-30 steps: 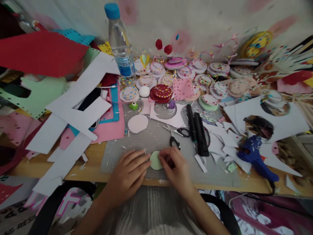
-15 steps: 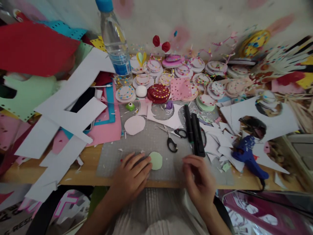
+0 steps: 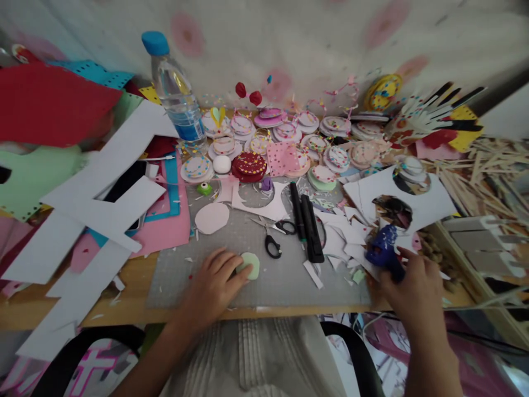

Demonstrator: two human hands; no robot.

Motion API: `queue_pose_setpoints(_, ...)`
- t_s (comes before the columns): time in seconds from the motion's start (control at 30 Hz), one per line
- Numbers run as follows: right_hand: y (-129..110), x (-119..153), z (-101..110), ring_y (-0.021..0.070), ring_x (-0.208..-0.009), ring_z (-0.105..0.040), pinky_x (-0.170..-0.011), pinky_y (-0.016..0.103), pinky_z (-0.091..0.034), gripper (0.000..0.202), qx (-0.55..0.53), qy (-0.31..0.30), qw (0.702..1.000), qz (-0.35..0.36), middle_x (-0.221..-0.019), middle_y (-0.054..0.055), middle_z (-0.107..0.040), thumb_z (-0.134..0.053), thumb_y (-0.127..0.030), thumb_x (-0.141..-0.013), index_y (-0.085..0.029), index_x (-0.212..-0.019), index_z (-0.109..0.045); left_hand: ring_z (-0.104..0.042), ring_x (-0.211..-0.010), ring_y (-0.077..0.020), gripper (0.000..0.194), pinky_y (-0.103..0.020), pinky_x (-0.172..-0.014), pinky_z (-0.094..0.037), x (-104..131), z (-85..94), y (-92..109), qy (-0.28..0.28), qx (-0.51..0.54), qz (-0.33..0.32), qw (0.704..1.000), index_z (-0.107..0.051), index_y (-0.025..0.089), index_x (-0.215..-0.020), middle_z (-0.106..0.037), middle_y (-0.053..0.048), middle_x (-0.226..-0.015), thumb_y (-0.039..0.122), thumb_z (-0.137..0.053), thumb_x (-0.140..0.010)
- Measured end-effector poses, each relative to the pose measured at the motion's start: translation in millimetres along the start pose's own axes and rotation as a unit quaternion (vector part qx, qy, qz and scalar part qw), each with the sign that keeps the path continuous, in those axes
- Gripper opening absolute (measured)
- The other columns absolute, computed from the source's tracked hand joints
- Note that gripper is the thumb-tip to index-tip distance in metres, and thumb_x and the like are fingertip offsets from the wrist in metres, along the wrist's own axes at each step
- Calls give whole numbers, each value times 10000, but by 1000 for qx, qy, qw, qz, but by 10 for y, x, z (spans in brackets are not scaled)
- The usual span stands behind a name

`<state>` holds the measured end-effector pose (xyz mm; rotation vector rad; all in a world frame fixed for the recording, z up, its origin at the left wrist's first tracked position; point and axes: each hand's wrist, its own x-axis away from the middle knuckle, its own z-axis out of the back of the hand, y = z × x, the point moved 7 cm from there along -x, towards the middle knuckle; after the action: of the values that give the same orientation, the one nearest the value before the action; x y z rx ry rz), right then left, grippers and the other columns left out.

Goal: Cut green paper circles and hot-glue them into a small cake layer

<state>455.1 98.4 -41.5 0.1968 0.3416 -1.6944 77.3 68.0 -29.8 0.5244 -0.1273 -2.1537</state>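
On the grey cutting mat (image 3: pixel 289 286), my left hand (image 3: pixel 219 281) lies with fingers spread, its fingertips on the edge of a light green paper disc (image 3: pixel 251 266). At the right, my right hand (image 3: pixel 415 281) is around the handle end of a blue glue gun (image 3: pixel 383 248), thumb on one side and fingers on the other. Black-handled scissors (image 3: pixel 273 231) lie partly open on the mat. Beside them are two black stick-like tools (image 3: pixel 311 229). A pale pink paper disc (image 3: pixel 212 218) sits above my left hand.
A water bottle (image 3: pixel 177 99) stands at the back left, near overlapping white paper strips (image 3: pixel 103 212). Several decorated discs (image 3: pixel 249 166) line the back. Paper scraps (image 3: pixel 341 234) and wooden sticks (image 3: pixel 475 176) lie at the right.
My right hand has moved right, from near the black tools to the blue glue gun. My left hand remains at the green disc. The view has shifted somewhat to the right.
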Motion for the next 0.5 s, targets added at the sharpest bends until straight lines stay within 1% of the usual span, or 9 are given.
queue_pose_setpoints(0.1,85,-55,-39,360,-855,-556,-731,459,-417,391,-26,-5,999,22,-866,129,-532,-613,-320,-668,-158,-1023,-593,-607,-1018,-232,172,-477,-989,-460,6,-4,6,-8,-1,0,1000,-660,170,-1054,-679,-86,-1051,187,-595,-895)
queue_pose_setpoints(0.23,211,-143,-96,317,-810,-560,-739,455,-442,370,-78,-59,995,25,-854,102,-521,-704,-280,-605,-190,-955,-626,-591,-1077,-265,199,-490,-966,-476,11,13,8,-5,-3,5,1000,-641,150,-1085,-651,-133,-1172,207,-571,-907)
queue_pose_setpoints(0.3,270,-170,-76,273,-734,-566,-713,435,-463,372,-104,-79,991,22,-847,85,-525,-746,-257,-572,-210,-925,-640,-575,-1117,-276,205,-481,-954,-488,-9,-7,20,-12,-1,9,1000,-631,145,-1094,-627,-149,-1226,213,-560,-914)
queue_pose_setpoints(0.4,306,-165,69,211,-638,-575,-656,401,-498,398,-145,-80,986,12,-906,89,-545,-786,-311,-578,-218,-941,-651,-566,-1133,-278,272,-460,-939,-506,-67,-81,56,-42,2,10,999,-593,137,-1174,-617,-154,-1234,237,-551,-924)
queue_pose_setpoints(0.5,278,-88,316,206,-678,-618,-680,401,-534,458,-206,-38,978,-7,-1034,113,-567,-781,-393,-609,-226,-1016,-656,-558,-1127,-264,308,-432,-954,-506,-121,-99,66,-51,14,-3,999,-563,123,-1217,-625,-145,-1191,224,-548,-927)
